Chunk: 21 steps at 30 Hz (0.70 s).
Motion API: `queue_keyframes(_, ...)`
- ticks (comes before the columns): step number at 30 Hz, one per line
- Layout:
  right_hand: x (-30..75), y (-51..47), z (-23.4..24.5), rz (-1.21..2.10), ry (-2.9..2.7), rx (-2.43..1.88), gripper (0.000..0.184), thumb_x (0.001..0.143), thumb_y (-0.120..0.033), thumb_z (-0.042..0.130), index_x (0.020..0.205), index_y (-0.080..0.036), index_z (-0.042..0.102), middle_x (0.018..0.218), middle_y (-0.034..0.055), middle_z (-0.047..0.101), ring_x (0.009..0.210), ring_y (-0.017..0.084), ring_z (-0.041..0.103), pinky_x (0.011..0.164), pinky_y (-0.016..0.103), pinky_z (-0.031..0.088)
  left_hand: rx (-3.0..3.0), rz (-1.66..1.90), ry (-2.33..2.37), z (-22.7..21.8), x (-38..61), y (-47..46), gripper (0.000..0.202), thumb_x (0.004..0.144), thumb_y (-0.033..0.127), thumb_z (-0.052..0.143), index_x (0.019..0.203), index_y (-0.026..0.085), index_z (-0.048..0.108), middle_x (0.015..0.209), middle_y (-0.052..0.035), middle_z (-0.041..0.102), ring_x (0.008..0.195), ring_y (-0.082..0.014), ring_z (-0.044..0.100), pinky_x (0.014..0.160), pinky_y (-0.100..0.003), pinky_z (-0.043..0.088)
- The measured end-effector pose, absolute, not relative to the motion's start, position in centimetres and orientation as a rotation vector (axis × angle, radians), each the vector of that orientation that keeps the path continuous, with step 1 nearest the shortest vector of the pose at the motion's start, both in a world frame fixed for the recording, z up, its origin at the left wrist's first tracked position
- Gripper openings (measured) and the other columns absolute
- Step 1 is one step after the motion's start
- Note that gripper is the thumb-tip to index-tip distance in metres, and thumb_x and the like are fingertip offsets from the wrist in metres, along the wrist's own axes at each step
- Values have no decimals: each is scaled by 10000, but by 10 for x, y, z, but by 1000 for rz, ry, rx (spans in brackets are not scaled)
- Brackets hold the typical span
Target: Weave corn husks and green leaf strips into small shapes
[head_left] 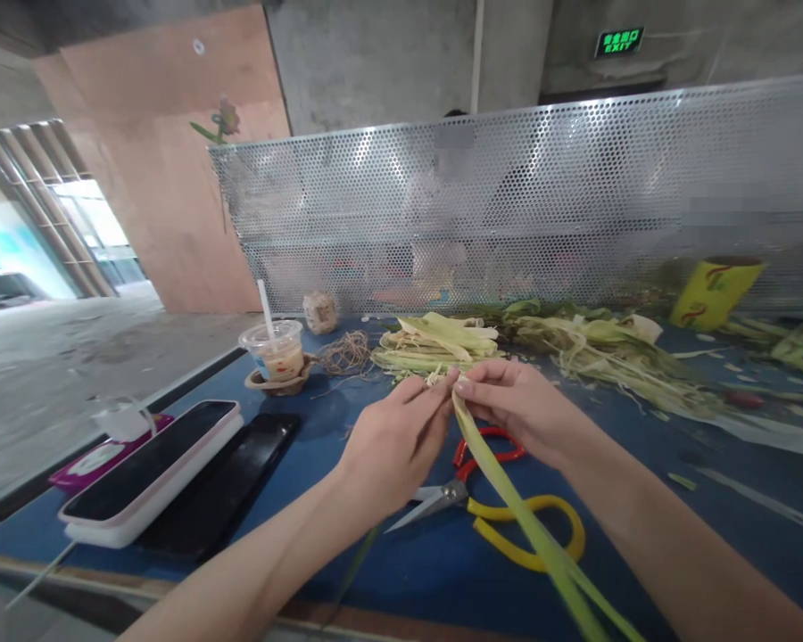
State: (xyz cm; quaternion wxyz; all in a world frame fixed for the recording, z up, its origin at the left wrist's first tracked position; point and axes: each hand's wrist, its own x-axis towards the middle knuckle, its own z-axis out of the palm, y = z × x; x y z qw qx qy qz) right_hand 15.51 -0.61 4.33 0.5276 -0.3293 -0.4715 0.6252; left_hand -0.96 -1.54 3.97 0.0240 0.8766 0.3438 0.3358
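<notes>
My left hand (392,441) and my right hand (512,406) meet above the blue table (348,571), both pinched on the top end of a long green leaf strip (515,513). The strip runs from my fingertips down to the lower right, past the frame's bottom edge. Under my hands lie scissors with a red handle (488,450) and scissors with a yellow handle (542,535), their metal blades pointing left. A stack of pale green husk strips (438,343) lies just beyond my hands.
Two phones (153,473) lie at the left, beside a purple item with a white charger (117,428). A plastic drink cup with a straw (277,352), a twine coil (344,352) and a small jar (319,312) stand further back. Loose husks (616,357) spread right. A yellow cup (713,290) sits by the perforated metal screen (542,196).
</notes>
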Motion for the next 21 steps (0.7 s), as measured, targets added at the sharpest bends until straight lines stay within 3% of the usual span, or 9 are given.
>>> queue_keyframes(4, 159, -3, 43, 1492, -1159, -738, 136, 578, -194, 749, 571, -162, 617, 602, -20, 648, 597, 96, 616, 650, 242, 505, 2340, 1168, 1145, 38, -10, -9, 341, 842, 308, 432, 1162, 208, 491, 728, -1, 563, 599, -100, 517, 566, -206, 441)
queue_keyframes(7, 161, -1, 40, 1477, -1206, -723, 120, 592, -191, 742, 588, -172, 623, 629, -21, 655, 609, 100, 620, 638, 246, 509, 2211, 1093, 1206, 39, -9, -9, 220, 815, 344, 468, 907, 192, 598, 696, 4, 584, 529, -84, 512, 499, -188, 415)
queue_keyframes(10, 160, 0, 35, 1418, -1244, -738, 116, 593, -204, 743, 599, -175, 631, 629, -24, 650, 589, 92, 606, 598, 233, 504, 2139, 1054, 1175, 39, -7, -12, 222, 816, 320, 463, 719, 168, 592, 598, 18, 570, 478, -74, 517, 479, -174, 407)
queue_keyframes(15, 157, -1, 33, 1205, -1334, -747, 116, 611, -218, 723, 634, -175, 618, 650, -20, 643, 576, 98, 588, 574, 244, 496, 1967, 1115, 1052, 40, -3, -17, 235, 821, 303, 458, 702, 156, 598, 564, 24, 566, 464, -63, 511, 446, -148, 390)
queue_keyframes(21, 154, -4, 39, 964, -1430, -862, 145, 635, -237, 679, 611, -176, 549, 642, -15, 622, 578, 112, 590, 566, 256, 491, 1815, 1046, 971, 42, 0, -17, 247, 811, 332, 478, 689, 147, 587, 505, 41, 570, 318, -17, 392, 336, -131, 288)
